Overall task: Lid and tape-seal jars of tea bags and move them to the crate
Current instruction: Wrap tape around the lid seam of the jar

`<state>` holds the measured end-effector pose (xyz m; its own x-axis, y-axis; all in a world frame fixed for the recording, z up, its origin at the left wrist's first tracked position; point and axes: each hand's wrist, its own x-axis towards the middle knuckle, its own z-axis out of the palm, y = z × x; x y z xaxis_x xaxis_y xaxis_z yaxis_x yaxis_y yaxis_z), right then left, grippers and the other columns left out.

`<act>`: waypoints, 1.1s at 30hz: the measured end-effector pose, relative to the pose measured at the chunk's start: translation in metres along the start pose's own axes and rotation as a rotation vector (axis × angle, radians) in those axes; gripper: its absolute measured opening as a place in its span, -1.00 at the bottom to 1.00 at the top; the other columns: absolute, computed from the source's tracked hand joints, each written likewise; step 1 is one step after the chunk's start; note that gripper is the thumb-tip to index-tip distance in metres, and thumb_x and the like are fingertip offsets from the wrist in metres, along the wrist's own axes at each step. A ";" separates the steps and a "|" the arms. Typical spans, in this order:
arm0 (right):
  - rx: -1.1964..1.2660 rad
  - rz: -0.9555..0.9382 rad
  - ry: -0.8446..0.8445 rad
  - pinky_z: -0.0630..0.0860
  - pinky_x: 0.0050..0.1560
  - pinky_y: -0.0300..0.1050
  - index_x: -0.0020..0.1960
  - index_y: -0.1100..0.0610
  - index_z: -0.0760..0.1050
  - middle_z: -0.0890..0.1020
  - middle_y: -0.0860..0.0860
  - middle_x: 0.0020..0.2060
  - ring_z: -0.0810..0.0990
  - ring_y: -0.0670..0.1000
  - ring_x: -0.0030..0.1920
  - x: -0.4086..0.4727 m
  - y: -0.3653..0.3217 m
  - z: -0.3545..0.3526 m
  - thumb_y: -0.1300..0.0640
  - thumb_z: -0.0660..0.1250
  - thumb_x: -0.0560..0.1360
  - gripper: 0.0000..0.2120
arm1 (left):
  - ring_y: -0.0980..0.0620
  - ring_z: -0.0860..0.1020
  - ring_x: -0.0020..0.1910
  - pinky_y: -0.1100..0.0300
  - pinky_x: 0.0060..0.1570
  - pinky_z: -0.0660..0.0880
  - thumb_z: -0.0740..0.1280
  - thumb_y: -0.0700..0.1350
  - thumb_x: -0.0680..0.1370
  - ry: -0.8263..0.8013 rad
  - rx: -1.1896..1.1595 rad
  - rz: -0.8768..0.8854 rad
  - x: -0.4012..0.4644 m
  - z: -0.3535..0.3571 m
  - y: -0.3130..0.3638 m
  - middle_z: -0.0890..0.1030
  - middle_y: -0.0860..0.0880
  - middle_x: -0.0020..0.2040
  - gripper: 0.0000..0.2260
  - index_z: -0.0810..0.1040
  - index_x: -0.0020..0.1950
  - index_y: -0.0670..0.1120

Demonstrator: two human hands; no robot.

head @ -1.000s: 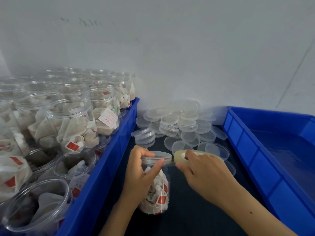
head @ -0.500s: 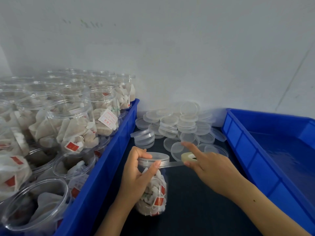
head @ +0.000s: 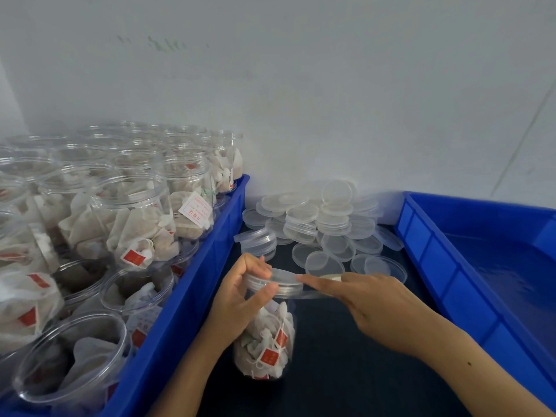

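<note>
The jar [head: 266, 332] stands on the dark tabletop [head: 346, 386] between the two blue crates, gripped near its lid [head: 278, 282] by the left hand [head: 240, 299]. The right hand [head: 370, 305], pinching the tape roll [head: 330, 277], has swung in from half a second ago, its forefinger now touching the lid's rim.

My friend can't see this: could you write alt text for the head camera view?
Left hand grips a lidded jar of tea bags while right hand holds a tape roll at its lid, between two blue crates.
</note>
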<state>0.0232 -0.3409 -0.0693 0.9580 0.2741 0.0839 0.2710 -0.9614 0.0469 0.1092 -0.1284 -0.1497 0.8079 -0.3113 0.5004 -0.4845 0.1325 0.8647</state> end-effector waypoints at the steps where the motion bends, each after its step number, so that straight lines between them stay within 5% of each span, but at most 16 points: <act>1: -0.002 0.002 -0.014 0.58 -0.10 -0.02 0.44 -0.47 -0.25 0.50 -0.12 -0.07 0.50 -0.05 -0.16 0.000 0.000 -0.001 0.19 0.04 0.63 -0.28 | 0.10 0.57 0.09 0.35 0.21 0.39 0.35 0.02 0.45 -0.019 0.053 0.042 -0.002 0.000 0.004 0.57 0.12 -0.08 -0.77 0.48 -0.07 -0.13; 4: 0.007 -0.004 -0.015 0.57 -0.10 -0.02 0.44 -0.48 -0.22 0.50 -0.12 -0.05 0.49 -0.05 -0.17 -0.001 0.000 -0.002 0.19 0.03 0.63 -0.29 | 0.12 0.54 0.05 0.17 0.36 0.33 0.14 -0.13 0.58 0.019 0.466 0.254 -0.009 -0.001 0.012 0.56 0.11 -0.07 -0.80 0.55 -0.01 -0.13; 6: 0.033 -0.023 0.002 0.55 -0.13 -0.03 0.43 -0.50 -0.23 0.48 -0.15 -0.08 0.46 -0.07 -0.20 -0.004 -0.003 0.000 0.18 0.04 0.63 -0.29 | 0.16 0.50 0.00 0.23 0.42 0.25 0.12 -0.27 0.54 0.098 0.629 0.333 -0.015 0.005 0.013 0.55 0.06 -0.09 -0.78 0.55 -0.05 -0.12; 12: 0.117 -0.056 0.058 0.49 -0.16 -0.10 0.40 -0.53 -0.26 0.31 -0.17 -0.27 0.40 -0.08 -0.24 -0.004 -0.014 0.007 0.15 0.03 0.64 -0.30 | 0.17 0.53 0.02 0.40 0.03 0.41 0.06 -0.15 0.56 0.392 0.395 0.229 -0.026 0.023 0.019 0.56 0.09 -0.05 -0.76 0.52 -0.10 -0.08; 22: 0.101 -0.019 0.107 0.46 -0.23 -0.13 0.49 -0.37 -0.26 0.39 -0.12 -0.23 0.46 -0.05 -0.26 0.010 -0.026 0.011 0.17 0.06 0.62 -0.29 | 0.16 0.54 -0.02 0.28 -0.07 0.52 0.32 0.33 0.34 0.329 0.329 -0.059 -0.017 0.009 0.010 0.50 0.08 0.02 -0.60 0.43 -0.02 0.09; 26: 0.106 0.017 0.108 0.53 -0.12 -0.05 0.53 -0.26 -0.28 0.50 -0.10 -0.07 0.52 -0.01 -0.19 0.014 -0.025 0.010 0.13 0.04 0.65 -0.34 | -0.03 0.56 -0.07 -0.04 -0.07 0.57 0.32 0.34 0.33 0.351 0.291 -0.120 -0.010 0.010 0.010 0.53 -0.02 -0.03 -0.55 0.44 -0.04 0.02; 33: 0.056 0.009 0.093 0.48 -0.23 -0.11 0.50 -0.36 -0.22 0.49 -0.10 -0.11 0.49 -0.02 -0.23 0.030 -0.024 0.010 0.15 0.04 0.64 -0.34 | 0.00 0.56 -0.17 0.00 -0.13 0.57 0.27 0.28 0.41 0.401 0.255 -0.079 -0.010 0.009 0.008 0.53 -0.02 -0.12 -0.63 0.43 -0.08 -0.02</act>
<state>0.0461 -0.3099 -0.0775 0.9483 0.2637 0.1763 0.2695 -0.9629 -0.0093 0.0942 -0.1332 -0.1486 0.8868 0.0829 0.4547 -0.4431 -0.1274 0.8874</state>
